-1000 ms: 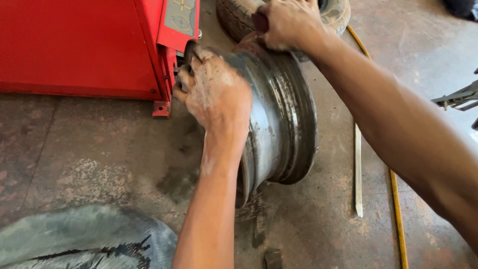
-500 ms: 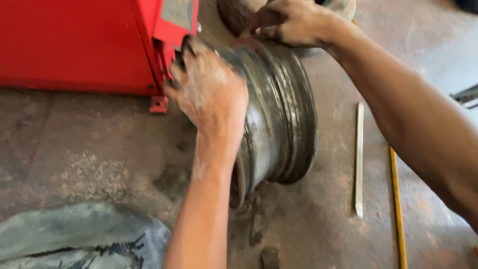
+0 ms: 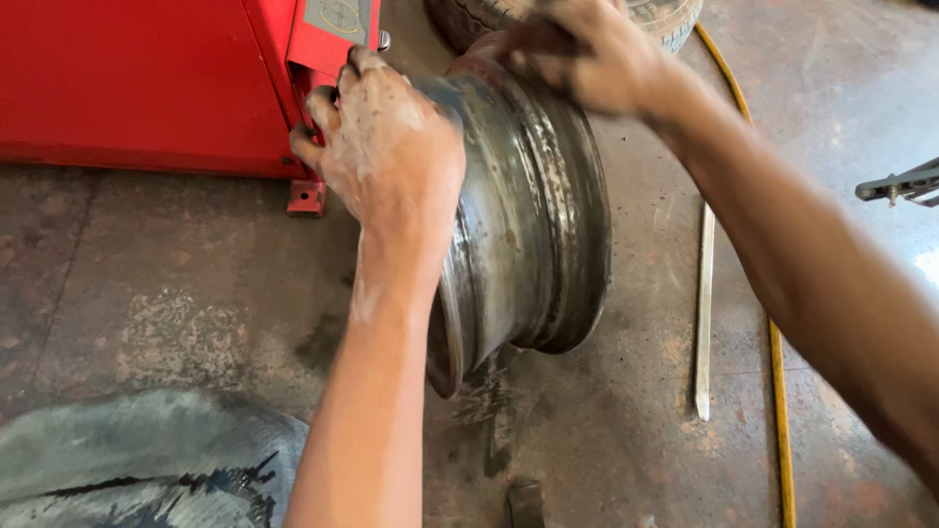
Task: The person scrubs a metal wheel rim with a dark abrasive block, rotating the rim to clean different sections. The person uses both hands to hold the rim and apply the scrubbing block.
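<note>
A bare grey steel wheel rim (image 3: 528,225) stands upright on its edge on the stained concrete floor, beside a red machine. My left hand (image 3: 391,147), smeared with pale dust, grips the rim's near left edge, fingers curled over it. My right hand (image 3: 587,49) is closed over the rim's top far edge. Both forearms reach in from the bottom and right of the view.
The red machine (image 3: 147,83) fills the upper left, its foot bracket (image 3: 306,196) close to the rim. A tyre (image 3: 469,20) lies behind the rim. A flat metal bar (image 3: 703,313) and a yellow hose (image 3: 778,391) lie on the floor at right. Grey rubber (image 3: 127,460) sits bottom left.
Both hands have stayed clamped on the rim. The rim and hands sit slightly further left and lower against the red machine; the view has shifted a little.
</note>
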